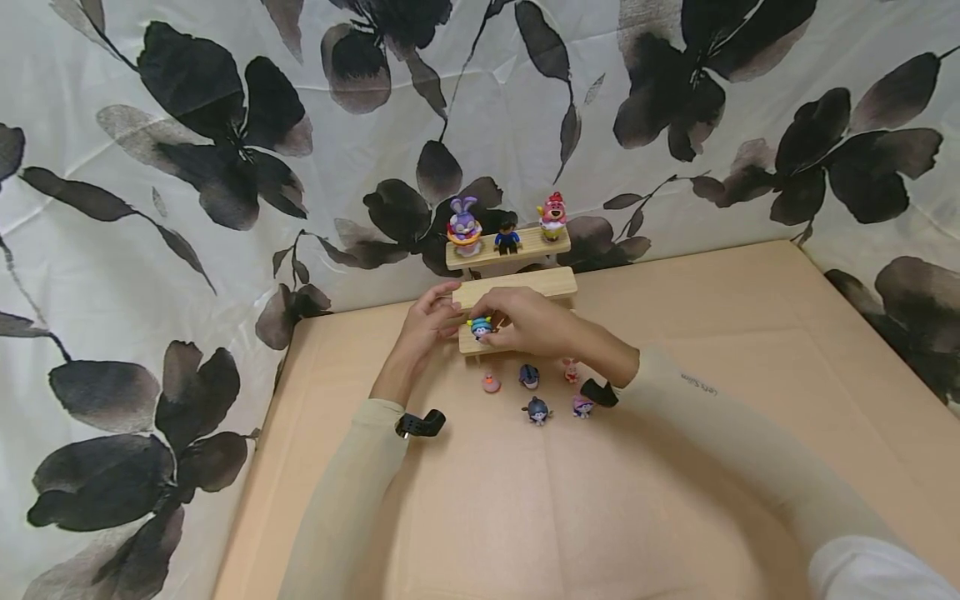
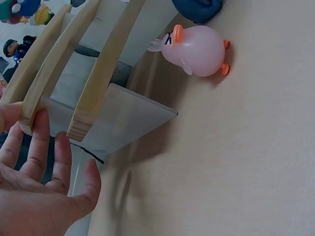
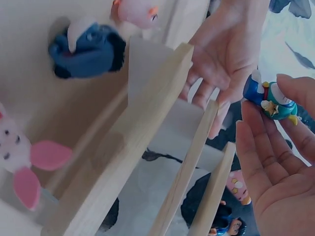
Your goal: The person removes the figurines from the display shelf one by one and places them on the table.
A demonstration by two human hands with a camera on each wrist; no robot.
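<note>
My right hand (image 1: 536,321) pinches a small figurine (image 1: 480,327) with a teal hat and yellow tips, above the lowest tier of a three-tier wooden display stand (image 1: 551,283). In the right wrist view the figurine (image 3: 273,101) lies sideways between thumb and fingers. My left hand (image 1: 431,325) is at the stand's left end; in the left wrist view its extended fingertips (image 2: 42,120) touch the ends of the planks. On the top tier stand a purple rabbit figurine (image 1: 465,227), a dark-haired figurine in blue (image 1: 507,239) and a pink bear figurine (image 1: 553,218).
In front of the stand, on the tan tabletop (image 1: 480,517), are a pink bird figurine (image 1: 491,383), a blue donkey figurine (image 1: 529,376), a pink long-eared figurine (image 1: 571,370), a dark grey figurine (image 1: 537,410) and a purple one (image 1: 582,406). A floral curtain (image 1: 525,125) hangs behind.
</note>
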